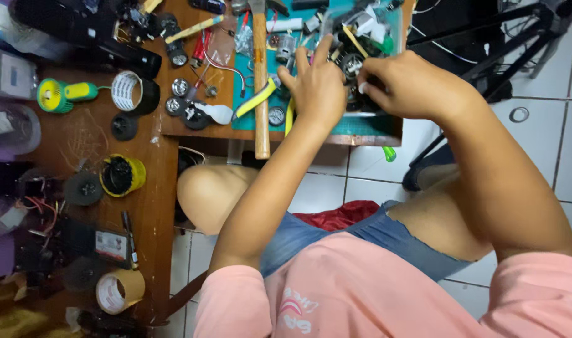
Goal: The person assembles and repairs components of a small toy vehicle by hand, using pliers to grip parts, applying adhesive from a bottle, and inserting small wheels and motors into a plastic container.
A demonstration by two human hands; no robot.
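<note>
Pink shirt [386, 294] above cluttered wooden table [154, 206]

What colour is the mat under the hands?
Teal green mat, seen in the head view.

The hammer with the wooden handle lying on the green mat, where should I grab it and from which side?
Grip the hammer by the bare lower handle, where its end overhangs the table edge. Come from the near side, left of the left hand; the head end lies among cluttered parts at the far side.
</note>
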